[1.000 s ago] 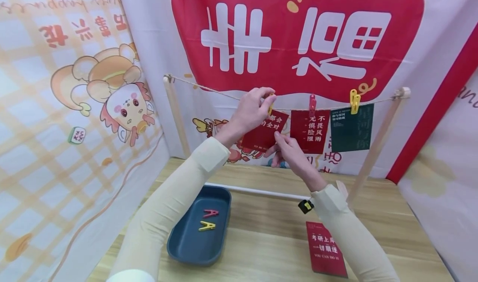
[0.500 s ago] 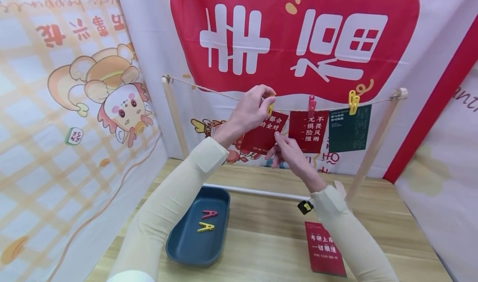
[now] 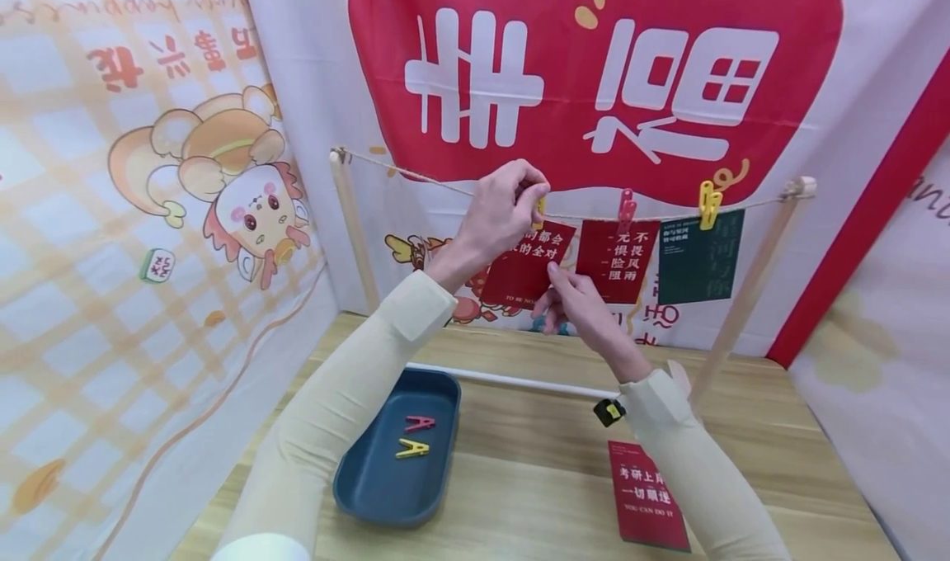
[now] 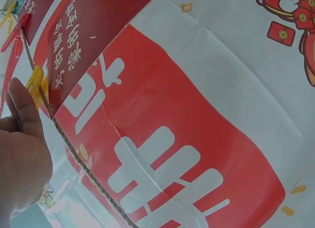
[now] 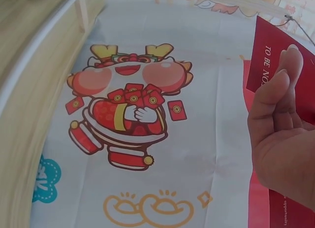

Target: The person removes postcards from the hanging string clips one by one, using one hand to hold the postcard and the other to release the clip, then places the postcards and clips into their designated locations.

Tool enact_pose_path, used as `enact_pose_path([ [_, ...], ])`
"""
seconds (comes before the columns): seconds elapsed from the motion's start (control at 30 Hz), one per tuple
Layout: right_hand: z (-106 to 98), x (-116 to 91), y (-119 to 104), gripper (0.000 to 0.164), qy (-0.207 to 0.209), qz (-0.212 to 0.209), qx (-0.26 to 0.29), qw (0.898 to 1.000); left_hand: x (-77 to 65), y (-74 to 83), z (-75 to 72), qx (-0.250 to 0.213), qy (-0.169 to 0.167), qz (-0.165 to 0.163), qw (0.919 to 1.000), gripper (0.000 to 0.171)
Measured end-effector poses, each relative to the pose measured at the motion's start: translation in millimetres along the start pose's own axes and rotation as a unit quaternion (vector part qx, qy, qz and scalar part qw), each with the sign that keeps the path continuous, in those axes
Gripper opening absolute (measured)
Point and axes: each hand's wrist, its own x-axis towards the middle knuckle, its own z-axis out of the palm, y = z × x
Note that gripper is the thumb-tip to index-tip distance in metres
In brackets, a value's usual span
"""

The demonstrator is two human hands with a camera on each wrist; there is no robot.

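My left hand (image 3: 500,210) pinches a yellow clothespin (image 4: 37,85) on the twine (image 4: 81,164), at the top of a red card (image 3: 525,266). That card hangs slightly tilted, with white lettering partly covered by the left hand. My right hand (image 3: 582,307) pinches the same card's right edge, low down; in the right wrist view its thumb and fingertips meet beside the card. To the right, a pink clothespin (image 3: 627,206) holds a second red card (image 3: 614,264) on the twine. Beyond it, a yellow clothespin (image 3: 710,206) holds a dark green card (image 3: 699,257).
Wooden posts (image 3: 355,231) carry the twine, with a white bar (image 3: 519,381) low between them. On the table (image 3: 530,478) stand a blue tray (image 3: 349,495) containing a pink and a yellow clothespin, and another red card (image 3: 646,495) partly under the right sleeve. A printed cloth hangs behind.
The left hand's knuckles have risen slightly around the yellow clothespin, showing a little more of the card's lettering. The right hand stays at the card's edge. The head view has shifted slightly.
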Motion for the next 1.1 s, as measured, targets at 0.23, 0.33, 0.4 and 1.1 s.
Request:
enact_pose_path([
  [0.23,-0.6,-5.6,5.1,0.064,-0.006,-0.001,-0.004,1.0,2.1,5.5,-1.1,0.003,0.005,0.013,0.9999,0.011],
  [0.33,-3.2,-8.5,7.4,0.061,-0.015,-0.002,-0.013,1.0,3.9,6.6,-0.5,0.017,0.006,0.022,0.9996,0.011],
  [0.4,-5.2,-10.5,8.3,0.06,-0.02,-0.006,-0.019,1.0,4.9,6.6,-0.2,0.03,0.014,0.033,0.9989,0.011],
  [1.1,-11.6,-32.3,20.3,0.038,-0.072,0.012,-0.06,0.996,6.3,5.7,-3.4,0.065,0.068,0.114,0.9889,0.013],
])
